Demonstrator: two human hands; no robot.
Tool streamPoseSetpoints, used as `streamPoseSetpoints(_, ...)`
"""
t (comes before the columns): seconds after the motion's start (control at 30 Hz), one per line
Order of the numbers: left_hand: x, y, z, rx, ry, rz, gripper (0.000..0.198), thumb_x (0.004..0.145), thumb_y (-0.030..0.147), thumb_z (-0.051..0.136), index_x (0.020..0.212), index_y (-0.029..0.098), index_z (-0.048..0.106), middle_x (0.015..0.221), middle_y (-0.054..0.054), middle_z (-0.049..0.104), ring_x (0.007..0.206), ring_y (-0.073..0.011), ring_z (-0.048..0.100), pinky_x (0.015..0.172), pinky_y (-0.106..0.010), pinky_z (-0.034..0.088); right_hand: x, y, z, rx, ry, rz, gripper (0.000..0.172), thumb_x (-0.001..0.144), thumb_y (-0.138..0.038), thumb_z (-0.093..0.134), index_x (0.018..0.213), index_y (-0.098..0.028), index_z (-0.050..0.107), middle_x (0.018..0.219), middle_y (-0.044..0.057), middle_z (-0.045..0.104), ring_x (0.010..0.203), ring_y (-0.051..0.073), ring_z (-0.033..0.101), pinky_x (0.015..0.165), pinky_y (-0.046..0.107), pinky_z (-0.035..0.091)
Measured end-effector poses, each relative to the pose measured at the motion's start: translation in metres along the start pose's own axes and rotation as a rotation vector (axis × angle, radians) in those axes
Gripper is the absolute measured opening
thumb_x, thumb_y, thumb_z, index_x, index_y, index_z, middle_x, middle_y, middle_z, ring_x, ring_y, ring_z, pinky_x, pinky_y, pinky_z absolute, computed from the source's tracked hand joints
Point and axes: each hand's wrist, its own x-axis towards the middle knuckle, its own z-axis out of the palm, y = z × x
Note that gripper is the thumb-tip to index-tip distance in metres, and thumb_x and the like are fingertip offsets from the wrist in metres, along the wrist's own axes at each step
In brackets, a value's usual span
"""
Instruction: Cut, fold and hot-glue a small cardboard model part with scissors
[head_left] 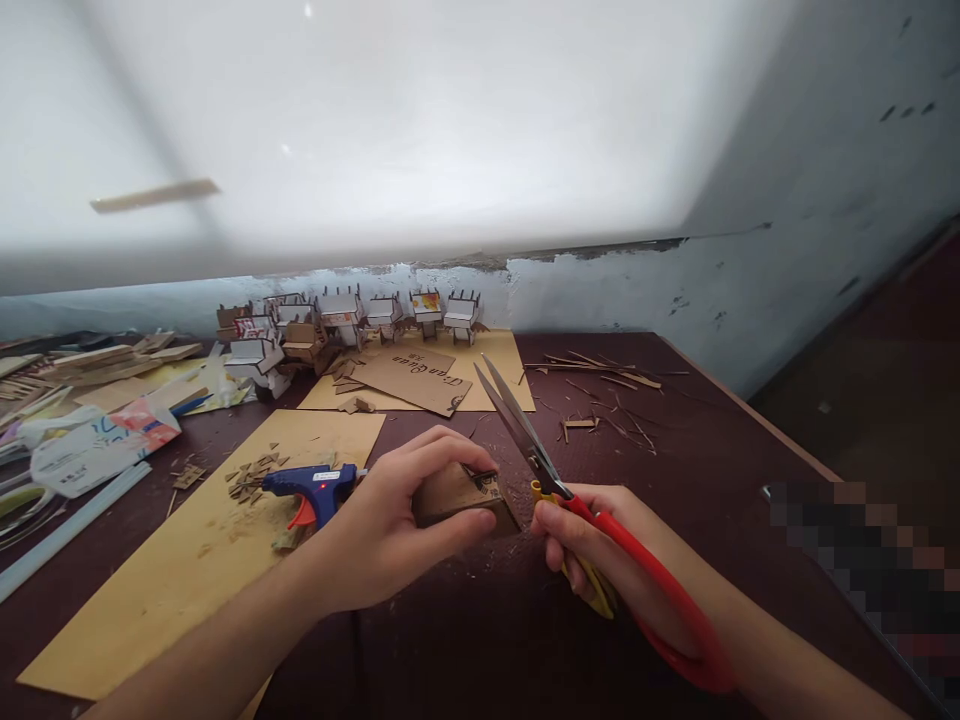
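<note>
My left hand (409, 510) is wrapped around a small folded cardboard piece (450, 495), box-like and brown with dark print on one face. Its thumb lies along the near side and the fingers go over the top. Just to the right, my right hand (592, 530) grips red-handled scissors (536, 455). The blades point up and away, slightly parted, close to the cardboard but not touching it. Something yellow (598, 590) also shows under the right fingers; whether it belongs to the scissors I cannot tell.
A blue glue gun (322, 485) lies left of my left hand on a tan board (187, 560) with cardboard scraps. Several small cardboard chair-like models (341, 310) line the wall. Thin strips (600, 370) lie at the back right. Packaging (105, 445) and cardboard pieces crowd the left.
</note>
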Motion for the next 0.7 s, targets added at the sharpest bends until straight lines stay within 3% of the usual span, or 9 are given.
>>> streamPoseSetpoints(0.2,-0.0036,0.0020,-0.0003,0.006,-0.025,0.010,0.030,0.100,0.026,0.060,0.129,0.031,0.056,0.124,-0.005,0.058,0.115,-0.0212,0.056,0.098,-0.034,0.044,-0.0004,-0.0043,0.0012,-0.011,0.015,-0.010,0.048,0.088,-0.063,0.066,0.068,-0.020,0.059,0.056,-0.002,0.054,0.055,0.013,0.053,0.053,0.025,0.041)
streamPoseSetpoints(0.57,-0.0023,-0.0049,0.0020,0.053,0.011,0.031,0.029,0.099,0.029,0.063,0.128,0.031,0.060,0.128,-0.006,0.056,0.119,-0.0209,0.057,0.102,-0.033,0.046,0.0013,0.0036,-0.0007,-0.014,0.023,-0.065,0.044,0.094,-0.061,0.062,0.076,-0.020,0.061,0.073,-0.001,0.063,0.060,0.012,0.056,0.056,0.024,0.046)
streamPoseSetpoints(0.7,-0.0012,-0.0074,0.0019,0.100,0.115,0.031,0.026,0.095,0.032,0.069,0.121,0.031,0.066,0.129,-0.007,0.059,0.121,-0.0239,0.058,0.104,-0.039,0.047,0.0001,0.0030,-0.0042,-0.060,0.048,-0.074,0.045,0.095,-0.060,0.060,0.074,-0.020,0.060,0.073,0.000,0.064,0.062,0.013,0.058,0.057,0.024,0.047)
